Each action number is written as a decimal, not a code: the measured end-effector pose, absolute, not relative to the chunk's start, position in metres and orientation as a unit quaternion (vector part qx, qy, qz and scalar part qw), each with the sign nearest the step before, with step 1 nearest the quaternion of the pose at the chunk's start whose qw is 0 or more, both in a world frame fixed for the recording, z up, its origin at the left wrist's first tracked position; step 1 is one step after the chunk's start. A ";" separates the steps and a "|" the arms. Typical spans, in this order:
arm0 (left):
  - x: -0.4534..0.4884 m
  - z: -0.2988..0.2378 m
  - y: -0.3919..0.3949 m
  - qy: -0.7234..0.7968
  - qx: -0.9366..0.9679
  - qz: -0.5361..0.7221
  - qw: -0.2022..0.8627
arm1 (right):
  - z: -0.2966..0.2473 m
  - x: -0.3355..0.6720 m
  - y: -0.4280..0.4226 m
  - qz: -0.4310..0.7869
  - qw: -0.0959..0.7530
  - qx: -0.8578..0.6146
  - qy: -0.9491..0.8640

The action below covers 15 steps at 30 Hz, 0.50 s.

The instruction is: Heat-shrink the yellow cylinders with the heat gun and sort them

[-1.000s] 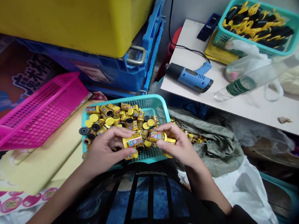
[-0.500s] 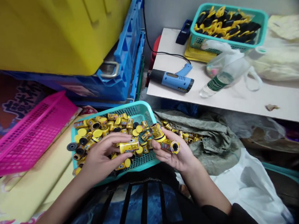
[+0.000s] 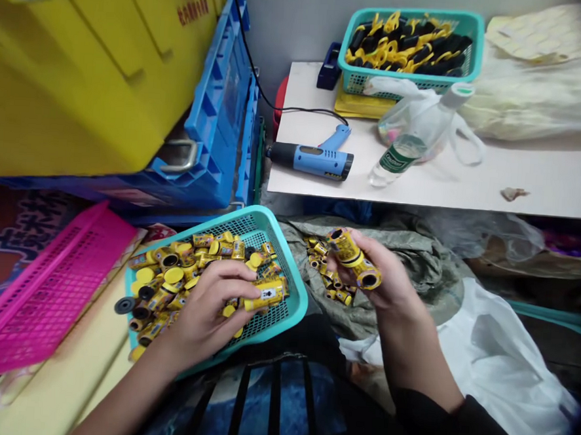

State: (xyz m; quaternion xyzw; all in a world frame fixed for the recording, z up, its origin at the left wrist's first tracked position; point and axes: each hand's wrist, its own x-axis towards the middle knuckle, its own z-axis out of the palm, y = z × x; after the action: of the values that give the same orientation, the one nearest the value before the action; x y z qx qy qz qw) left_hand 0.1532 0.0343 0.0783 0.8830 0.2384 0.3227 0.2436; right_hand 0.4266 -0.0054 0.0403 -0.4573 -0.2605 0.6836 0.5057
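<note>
A teal plastic mesh basket point(image 3: 285, 309) sits in front of me, holding a heap of small yellow printed canisters point(image 3: 178, 283) with loose yellow caps and black discs. My left hand point(image 3: 210, 321) is over the basket, its fingers curled on one yellow canister point(image 3: 267, 295). My right hand point(image 3: 378, 269) is raised beyond the basket's right rim and grips a longer yellow canister assembly point(image 3: 354, 259) with a black open end. More canisters point(image 3: 324, 265) lie on a crumpled grey-green cloth point(image 3: 388, 302) below it.
A pink mesh basket point(image 3: 45, 275) leans at the left, beneath a blue crate point(image 3: 217, 121) and yellow bin point(image 3: 84, 54). On the white shelf point(image 3: 469, 189) are a blue hot glue gun point(image 3: 314, 160), a plastic bottle point(image 3: 397, 162) and a teal basket point(image 3: 409, 47) of black-and-yellow parts.
My right hand has lifted and moved right, turning its canister. My left hand has shifted right and lower over the basket. The view has tilted and shifted slightly.
</note>
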 end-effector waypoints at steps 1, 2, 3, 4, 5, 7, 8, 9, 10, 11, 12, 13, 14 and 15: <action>0.157 0.079 0.035 0.233 0.886 0.325 0.236 | 0.042 0.437 -0.006 0.655 0.501 -0.486 -0.290; 0.159 0.080 0.036 0.224 0.887 0.330 0.233 | 0.044 0.447 -0.008 0.627 0.494 -0.513 -0.317; 0.161 0.079 0.036 0.214 0.887 0.336 0.233 | 0.046 0.457 -0.010 0.600 0.485 -0.537 -0.341; 0.163 0.079 0.037 0.201 0.888 0.343 0.233 | 0.047 0.467 -0.012 0.576 0.475 -0.559 -0.362; 0.164 0.078 0.037 0.190 0.888 0.349 0.233 | 0.047 0.476 -0.014 0.554 0.463 -0.578 -0.380; 0.166 0.075 0.038 0.174 0.888 0.360 0.229 | 0.043 0.493 -0.018 0.518 0.419 -0.614 -0.423; 0.169 0.072 0.038 0.169 0.887 0.365 0.227 | 0.038 0.501 -0.019 0.505 0.378 -0.630 -0.453; 0.173 0.070 0.038 0.163 0.886 0.368 0.228 | 0.033 0.508 -0.019 0.494 0.322 -0.645 -0.486; 0.178 0.067 0.039 0.161 0.886 0.368 0.230 | 0.027 0.514 -0.020 0.483 0.253 -0.662 -0.514; 0.186 0.064 0.039 0.167 0.888 0.359 0.235 | 0.022 0.519 -0.020 0.471 0.180 -0.681 -0.531; 0.195 0.061 0.040 0.177 0.892 0.340 0.241 | 0.018 0.523 -0.020 0.453 0.116 -0.702 -0.537; 0.204 0.059 0.040 0.190 0.898 0.310 0.248 | 0.015 0.526 -0.020 0.430 0.069 -0.726 -0.532; 0.214 0.057 0.041 0.202 0.906 0.271 0.255 | 0.015 0.529 -0.021 0.403 0.044 -0.750 -0.522; 0.221 0.056 0.042 0.209 0.915 0.228 0.260 | 0.017 0.531 -0.023 0.373 0.038 -0.772 -0.512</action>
State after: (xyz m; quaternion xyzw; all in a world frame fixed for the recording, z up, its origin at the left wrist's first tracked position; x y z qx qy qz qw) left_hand 0.2213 0.0419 0.0563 0.9146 0.2089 0.2285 0.2603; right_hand 0.5306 -0.0225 0.0166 -0.7725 -0.5123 0.3734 0.0382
